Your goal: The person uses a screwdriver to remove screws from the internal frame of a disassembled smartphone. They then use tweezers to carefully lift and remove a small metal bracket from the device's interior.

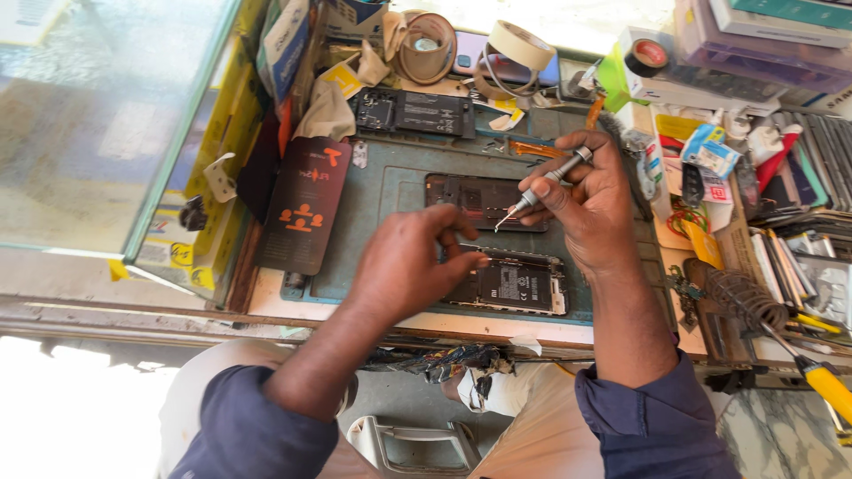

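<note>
My right hand (590, 200) holds a small silver precision screwdriver (543, 184) with its tip pointing down-left over an opened phone frame (479, 200). My left hand (413, 266) hovers with fingers pinched together just above a second opened phone (519, 284), which shows its battery and circuit board. Whether the pinched fingers hold a tiny part is too small to tell. Both phones lie on a blue-green work mat (390, 191). A third phone frame (417, 113) lies at the mat's far edge.
A dark card with orange figures (303, 204) leans at the mat's left beside a glass case (106, 124). Tape rolls (519, 44), boxes and clutter crowd the back and right. A coiled soldering-iron stand (741, 297) and a yellow-handled tool (825, 381) lie at right.
</note>
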